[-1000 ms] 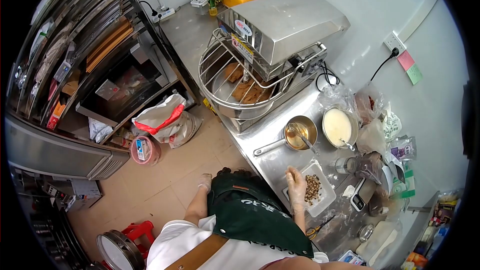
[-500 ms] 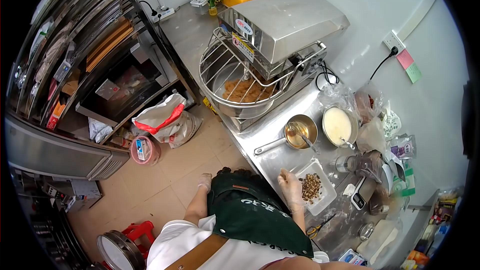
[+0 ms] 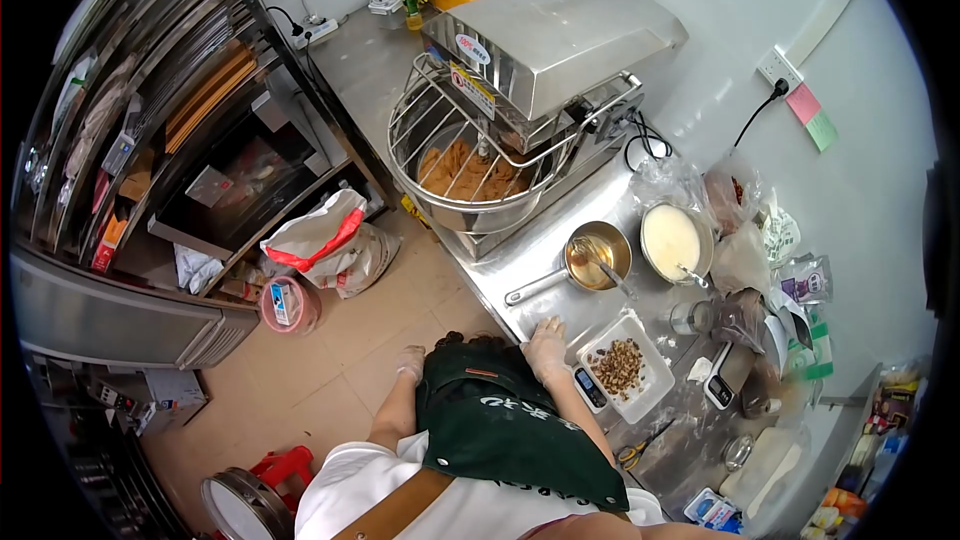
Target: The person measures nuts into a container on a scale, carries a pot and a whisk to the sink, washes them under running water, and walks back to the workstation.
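Observation:
My right hand (image 3: 545, 348), in a clear glove, is at the front edge of the steel table (image 3: 520, 316), fingers stretched out and holding nothing. Close by, a white tray (image 3: 656, 380) of chopped brown pieces (image 3: 620, 365) sits by a scale display (image 3: 589, 388). Gloved too, my left hand (image 3: 409, 361) hangs beside my dark green apron (image 3: 500, 410), over the floor and away from the table; its fingers are too foreshortened to read. Behind the wire guard of a mixer (image 3: 570, 40), brown dough (image 3: 470, 172) lies in the bowl.
A saucepan (image 3: 610, 240) with a whisk and a bowl of pale liquid (image 3: 672, 240) stand beyond the tray. Scissors (image 3: 635, 454) lie to its near side, with bags and a second scale (image 3: 719, 385) rightward. A sack (image 3: 340, 250) and pink bin (image 3: 298, 308) occupy the floor.
My right hand has moved left from the tray's edge to the table's front edge and its fingers have straightened, uncovering the scale display. The dough in the mixer has changed shape.

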The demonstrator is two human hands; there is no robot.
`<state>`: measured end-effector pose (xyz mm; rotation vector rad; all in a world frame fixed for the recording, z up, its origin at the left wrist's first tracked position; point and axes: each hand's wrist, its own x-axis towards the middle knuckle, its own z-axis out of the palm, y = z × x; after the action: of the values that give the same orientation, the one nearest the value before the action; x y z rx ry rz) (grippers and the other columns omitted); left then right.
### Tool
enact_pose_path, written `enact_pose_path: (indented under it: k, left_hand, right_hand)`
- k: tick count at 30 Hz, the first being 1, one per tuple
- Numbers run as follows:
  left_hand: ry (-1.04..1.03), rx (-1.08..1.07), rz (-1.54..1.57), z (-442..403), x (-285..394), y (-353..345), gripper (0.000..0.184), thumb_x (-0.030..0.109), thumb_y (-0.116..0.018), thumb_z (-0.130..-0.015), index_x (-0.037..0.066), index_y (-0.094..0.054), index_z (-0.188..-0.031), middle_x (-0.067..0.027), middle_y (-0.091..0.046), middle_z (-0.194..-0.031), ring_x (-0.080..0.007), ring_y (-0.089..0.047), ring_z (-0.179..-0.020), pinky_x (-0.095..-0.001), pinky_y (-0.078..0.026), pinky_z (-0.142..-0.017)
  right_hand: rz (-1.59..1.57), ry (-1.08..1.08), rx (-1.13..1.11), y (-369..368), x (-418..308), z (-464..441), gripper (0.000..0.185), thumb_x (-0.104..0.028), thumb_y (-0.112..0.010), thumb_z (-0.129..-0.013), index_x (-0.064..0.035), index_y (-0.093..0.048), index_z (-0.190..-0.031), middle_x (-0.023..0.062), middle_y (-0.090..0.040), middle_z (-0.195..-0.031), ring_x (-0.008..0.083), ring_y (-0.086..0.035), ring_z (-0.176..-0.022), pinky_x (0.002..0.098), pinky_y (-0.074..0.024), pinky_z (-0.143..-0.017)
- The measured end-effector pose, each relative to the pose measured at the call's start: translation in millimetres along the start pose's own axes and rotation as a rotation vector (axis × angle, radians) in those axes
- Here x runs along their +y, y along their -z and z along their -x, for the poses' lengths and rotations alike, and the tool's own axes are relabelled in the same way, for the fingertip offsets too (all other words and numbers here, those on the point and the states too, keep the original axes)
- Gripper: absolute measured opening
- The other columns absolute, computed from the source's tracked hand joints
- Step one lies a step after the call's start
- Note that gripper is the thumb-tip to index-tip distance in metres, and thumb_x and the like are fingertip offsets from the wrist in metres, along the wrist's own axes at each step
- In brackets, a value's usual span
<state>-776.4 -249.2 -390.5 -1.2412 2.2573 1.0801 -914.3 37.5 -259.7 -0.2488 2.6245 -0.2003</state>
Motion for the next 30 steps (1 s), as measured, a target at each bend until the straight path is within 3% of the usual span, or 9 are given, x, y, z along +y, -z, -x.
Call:
enact_pose_path:
  k: [4, 7, 10, 13, 30]
  left_hand:
    - [0.049, -0.014, 0.032, 4.3, 0.7, 2.3, 0.034, 0.03, -0.054, -0.086, 0.003, -0.069, -0.101, -0.0228, -0.064, -0.112, -0.0343, -0.061, -0.108, -0.0385, -0.048, -0.089]
    - [0.047, -0.045, -0.002, 2.5, -1.2, 3.4, 0.035, 0.03, -0.055, -0.086, 0.003, -0.069, -0.102, -0.0234, -0.063, -0.112, -0.0345, -0.061, -0.108, -0.0392, -0.048, -0.089]
    - [0.053, -0.061, -0.043, -2.7, -3.4, 1.6, 0.035, 0.03, -0.055, -0.086, 0.003, -0.068, -0.103, -0.0234, -0.063, -0.113, -0.035, -0.06, -0.11, -0.04, -0.048, -0.09]
    - [0.093, -0.07, -0.02, -5.4, -2.6, -1.3, 0.036, 0.031, -0.055, -0.086, 0.003, -0.068, -0.105, -0.0231, -0.063, -0.114, -0.0356, -0.059, -0.111, -0.0406, -0.047, -0.092]
    - [0.04, -0.042, -0.048, -4.8, -5.1, -1.4, 0.036, 0.032, -0.053, -0.086, 0.004, -0.069, -0.101, -0.0235, -0.063, -0.111, -0.0359, -0.061, -0.107, -0.0416, -0.048, -0.09]
  right_hand:
    - [0.284, 0.022, -0.002, -24.6, 4.0, -10.0, 0.059, -0.023, -0.046, -0.093, 0.0088, -0.035, -0.141, 0.0306, -0.028, -0.149, 0.0471, -0.028, -0.138, 0.0482, -0.0289, -0.111]
    - [0.438, 0.037, 0.056, -52.1, 10.5, -24.5, 0.073, -0.038, -0.054, -0.089, 0.0097, -0.035, -0.141, 0.0317, -0.034, -0.145, 0.0428, -0.028, -0.139, 0.0489, -0.0194, -0.115]
    - [0.449, 0.013, 0.052, -54.0, 10.0, -24.9, 0.07, -0.038, -0.051, -0.092, 0.0092, -0.034, -0.141, 0.0317, -0.033, -0.146, 0.0433, -0.027, -0.14, 0.0513, -0.0186, -0.115]
    - [0.478, 0.037, -0.04, -41.7, 5.7, -21.5, 0.053, -0.016, -0.038, -0.096, 0.0072, -0.033, -0.143, 0.0304, -0.028, -0.149, 0.0479, -0.027, -0.138, 0.0515, -0.0322, -0.107]
    - [0.471, 0.023, -0.067, -15.9, -4.8, -9.3, 0.053, -0.018, -0.038, -0.096, 0.0063, -0.033, -0.144, 0.0299, -0.028, -0.15, 0.048, -0.028, -0.137, 0.0513, -0.0323, -0.107]
